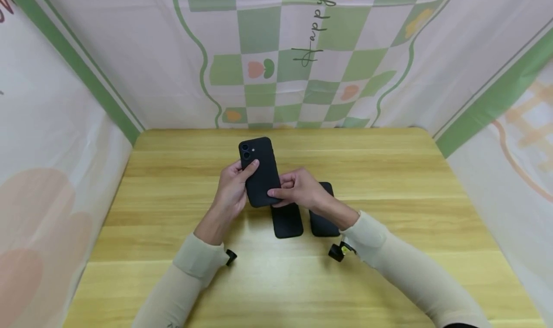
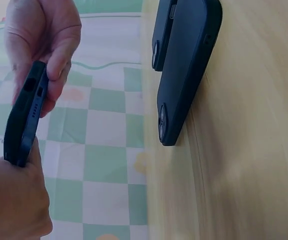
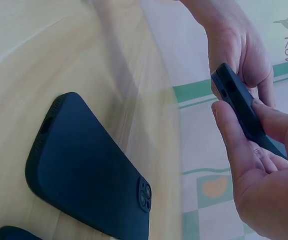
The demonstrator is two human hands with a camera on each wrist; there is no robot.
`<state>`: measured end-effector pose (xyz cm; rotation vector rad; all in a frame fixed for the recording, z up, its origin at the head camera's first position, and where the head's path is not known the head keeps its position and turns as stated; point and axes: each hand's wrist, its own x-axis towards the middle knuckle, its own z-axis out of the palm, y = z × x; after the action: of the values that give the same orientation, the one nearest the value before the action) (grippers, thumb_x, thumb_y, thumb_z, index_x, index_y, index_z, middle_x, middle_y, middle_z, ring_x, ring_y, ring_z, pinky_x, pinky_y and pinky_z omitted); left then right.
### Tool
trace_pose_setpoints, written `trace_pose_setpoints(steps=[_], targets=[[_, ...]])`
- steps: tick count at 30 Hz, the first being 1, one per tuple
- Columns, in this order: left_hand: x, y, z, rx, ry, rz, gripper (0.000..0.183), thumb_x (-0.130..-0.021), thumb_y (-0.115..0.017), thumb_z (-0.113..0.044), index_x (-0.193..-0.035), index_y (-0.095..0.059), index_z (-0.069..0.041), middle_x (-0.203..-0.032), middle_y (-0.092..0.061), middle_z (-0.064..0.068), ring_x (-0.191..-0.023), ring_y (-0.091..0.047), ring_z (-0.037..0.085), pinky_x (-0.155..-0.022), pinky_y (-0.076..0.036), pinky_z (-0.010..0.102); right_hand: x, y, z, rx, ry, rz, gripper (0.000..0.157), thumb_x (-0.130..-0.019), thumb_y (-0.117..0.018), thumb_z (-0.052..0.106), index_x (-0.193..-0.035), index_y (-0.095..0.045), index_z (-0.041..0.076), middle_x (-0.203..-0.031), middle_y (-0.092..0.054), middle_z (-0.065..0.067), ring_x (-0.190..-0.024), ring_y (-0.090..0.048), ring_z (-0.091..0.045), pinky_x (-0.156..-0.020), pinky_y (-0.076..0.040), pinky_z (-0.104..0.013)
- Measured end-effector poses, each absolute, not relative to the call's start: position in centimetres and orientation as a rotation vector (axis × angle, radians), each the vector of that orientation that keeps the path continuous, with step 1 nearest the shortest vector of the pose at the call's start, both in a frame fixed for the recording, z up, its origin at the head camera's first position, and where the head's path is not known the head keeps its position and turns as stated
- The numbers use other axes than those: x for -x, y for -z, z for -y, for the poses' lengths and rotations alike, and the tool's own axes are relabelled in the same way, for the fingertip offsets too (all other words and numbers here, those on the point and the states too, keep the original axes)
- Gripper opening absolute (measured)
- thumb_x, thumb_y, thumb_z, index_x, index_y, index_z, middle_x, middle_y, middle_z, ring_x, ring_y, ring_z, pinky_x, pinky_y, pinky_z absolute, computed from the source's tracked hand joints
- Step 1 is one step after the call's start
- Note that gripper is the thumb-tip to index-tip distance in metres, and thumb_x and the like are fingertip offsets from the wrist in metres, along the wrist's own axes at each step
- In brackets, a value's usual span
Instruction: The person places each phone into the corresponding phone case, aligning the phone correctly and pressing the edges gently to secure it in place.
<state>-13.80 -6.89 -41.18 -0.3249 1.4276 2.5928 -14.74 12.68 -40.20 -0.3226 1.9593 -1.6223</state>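
Observation:
A smartphone in a black case (image 1: pixel 262 179) is held up over the table, camera side facing me, tilted slightly left. My left hand (image 1: pixel 230 189) grips its left side, thumb flat across the back below the two lenses. At the lower right corner my right hand (image 1: pixel 304 191) pinches it between thumb and fingers. In the left wrist view its bottom end shows two layers, the phone bottom (image 2: pixel 36 107) with port and speaker holes beside the case edge (image 2: pixel 19 107). A black slab (image 1: pixel 288 222) lies under it; another black-cased phone (image 1: pixel 320 224) lies partly behind my right forearm.
The wooden table (image 1: pixel 173 174) reaches back to a green-and-white checked cloth (image 1: pixel 259 30). More cloth hangs at both sides. Small black wrist cameras (image 1: pixel 335 252) sit at both cuffs, close above the tabletop.

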Motion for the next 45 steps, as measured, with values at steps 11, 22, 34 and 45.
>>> trace_pose_setpoints(steps=[11, 22, 34, 45], targets=[[13.7, 41.3, 7.8, 0.333, -2.470, -1.436, 0.039, -0.107, -0.065, -0.011, -0.143, -0.056, 0.001, -0.140, -0.066, 0.018, -0.126, -0.067, 0.026, -0.104, -0.058, 0.035, 14.3, 40.4, -13.0, 0.425, 1.539, -1.916, 0.021, -0.097, -0.076, 0.000, -0.115, -0.074, -0.010, -0.103, -0.080, -0.019, -0.093, -0.079, -0.029, -0.086, -0.061, -0.060], [13.7, 41.5, 7.9, 0.325, -2.528, -1.424, 0.038, -0.107, -0.065, -0.011, -0.142, -0.056, 0.000, -0.136, -0.069, 0.019, -0.123, -0.069, 0.026, -0.104, -0.057, 0.035, 14.4, 40.5, -13.2, 0.454, 1.433, -1.984, 0.022, -0.093, -0.081, 0.004, -0.114, -0.075, 0.002, -0.077, -0.071, -0.001, -0.077, -0.071, -0.016, -0.079, -0.060, -0.025], [13.6, 41.4, 8.0, 0.316, -2.589, -1.363, 0.041, -0.107, -0.064, -0.011, -0.146, -0.053, 0.000, -0.141, -0.066, 0.018, -0.130, -0.066, 0.025, -0.108, -0.055, 0.033, 14.6, 40.9, -13.5, 0.383, 1.548, -1.872, 0.017, -0.101, -0.071, 0.002, -0.115, -0.072, -0.008, -0.101, -0.079, -0.018, -0.106, -0.074, -0.045, -0.097, -0.056, -0.064], [13.7, 41.2, 8.3, 0.325, -2.598, -1.387, 0.042, -0.107, -0.064, -0.012, -0.147, -0.053, -0.001, -0.142, -0.065, 0.015, -0.132, -0.064, 0.023, -0.109, -0.054, 0.031, 14.6, 40.6, -13.1, 0.365, 1.544, -1.855, 0.011, -0.102, -0.071, 0.004, -0.101, -0.071, -0.006, -0.097, -0.079, -0.020, -0.110, -0.069, -0.054, -0.097, -0.056, -0.063]])
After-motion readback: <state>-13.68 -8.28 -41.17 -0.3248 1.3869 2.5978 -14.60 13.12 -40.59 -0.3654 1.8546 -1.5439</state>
